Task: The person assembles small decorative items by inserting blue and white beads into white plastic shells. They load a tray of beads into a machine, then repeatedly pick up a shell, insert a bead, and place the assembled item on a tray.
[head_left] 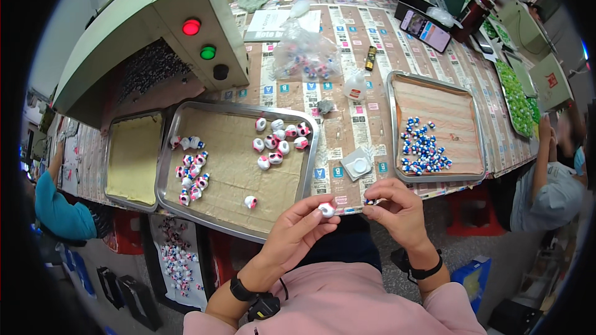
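My left hand (292, 232) pinches a round white piece with red and pink markings (326, 209) in front of my chest. Across from it, a small dark blue piece (369, 201) sits between the thumb and fingertips of my right hand (402, 212); its details are too small to make out. To the left lies a large metal tray (230, 142) with similar white pieces (272, 141), some loose and others joined with blue parts (194, 177). A second tray (434, 96) at the right holds many small blue, white and red pieces (422, 149).
A grey machine (155, 18) with red and green buttons stands at left. On the table are a small white dish (357, 164), a squeeze bottle (354, 87), a plastic bag of pieces (307, 56) and a phone (425, 31). People sit at both sides.
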